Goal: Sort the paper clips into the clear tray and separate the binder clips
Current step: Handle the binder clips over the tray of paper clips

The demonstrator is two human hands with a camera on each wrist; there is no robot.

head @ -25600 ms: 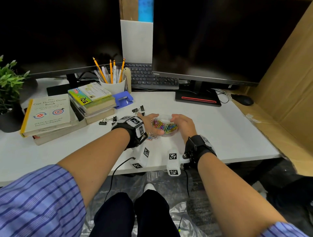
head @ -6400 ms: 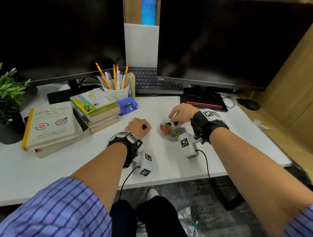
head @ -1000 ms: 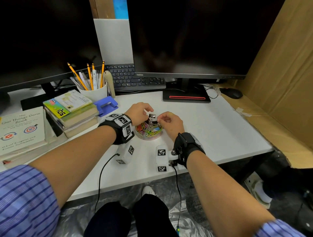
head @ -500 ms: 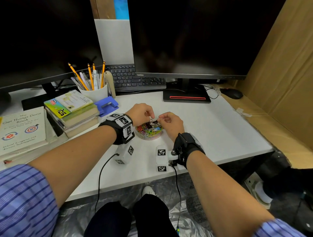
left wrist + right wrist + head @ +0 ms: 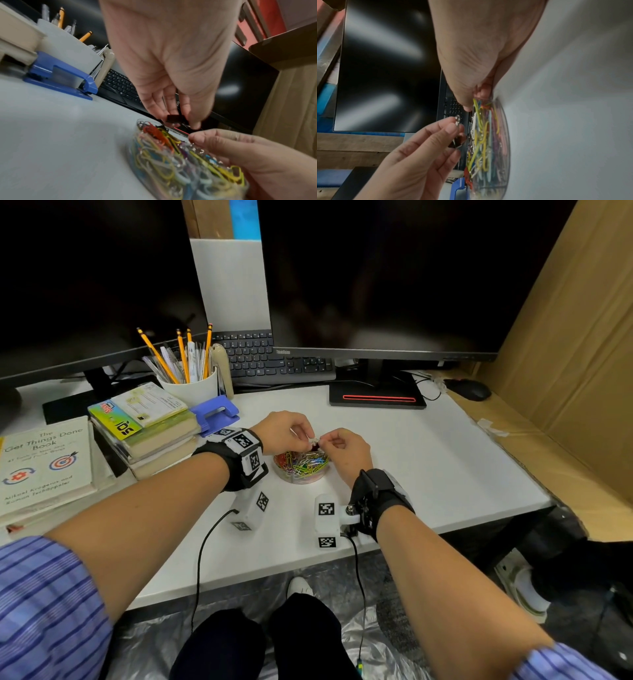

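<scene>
A round clear tray (image 5: 301, 479) heaped with coloured paper clips (image 5: 303, 463) stands mid-desk. Just above its far rim, my left hand (image 5: 306, 436) pinches a small black binder clip (image 5: 172, 118) with silver handles; the same binder clip (image 5: 456, 141) shows between the thumb and fingers of that left hand (image 5: 455, 139). My right hand (image 5: 325, 441) faces it across the tray. In the right wrist view, the right hand (image 5: 474, 102) has thumb and forefinger closed on a yellow paper clip (image 5: 476, 108) at the tray's rim (image 5: 506, 135). Any other binder clips are hidden.
A blue hole punch (image 5: 215, 412), a white pencil cup (image 5: 190, 385) and stacked books (image 5: 147, 426) crowd the left. A keyboard (image 5: 274, 364) and monitor stand (image 5: 376, 398) lie behind. A mouse (image 5: 467, 390) and a cardboard wall (image 5: 565, 371) close off the right.
Both hands have stayed together over the tray's far rim. The binder clip between them has dropped a little closer to the paper clips, and the fingertips have drawn tighter.
</scene>
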